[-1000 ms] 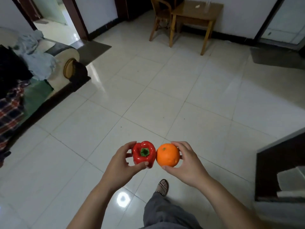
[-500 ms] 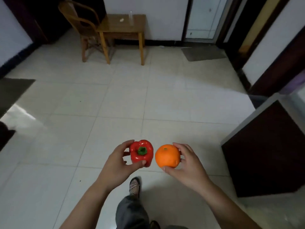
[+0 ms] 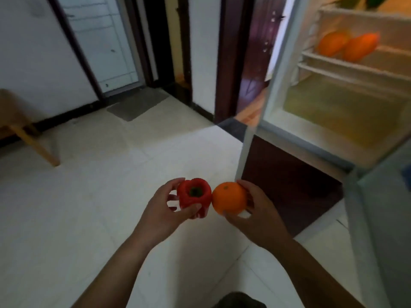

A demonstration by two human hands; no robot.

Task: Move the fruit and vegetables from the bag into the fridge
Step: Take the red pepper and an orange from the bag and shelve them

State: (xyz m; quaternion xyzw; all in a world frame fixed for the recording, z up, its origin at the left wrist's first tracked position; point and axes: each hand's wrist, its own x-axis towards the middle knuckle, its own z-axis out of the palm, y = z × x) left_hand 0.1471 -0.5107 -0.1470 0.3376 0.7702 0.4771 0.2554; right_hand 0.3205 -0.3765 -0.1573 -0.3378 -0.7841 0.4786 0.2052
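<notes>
My left hand (image 3: 163, 213) grips a red bell pepper (image 3: 194, 197) with its green stem facing up. Right beside it, my right hand (image 3: 255, 215) holds an orange (image 3: 229, 198); the two touch at chest height above the tiled floor. The open fridge (image 3: 333, 112) stands at the upper right, lit inside. Two orange fruits (image 3: 347, 44) lie on its upper shelf, and the lower shelf below them shows nothing on it. The bag is out of view.
The fridge's open door (image 3: 387, 218) stands at the right edge. A dark brown lower panel (image 3: 289, 185) sits under the lit compartment. A wooden table leg (image 3: 33, 145) is at the left, a grey mat (image 3: 138, 104) by the far doors.
The view has swung to the right: sofa, chair and table have slid out and the open fridge has come in at the upper right. Both hands keep the pepper and orange side by side.
</notes>
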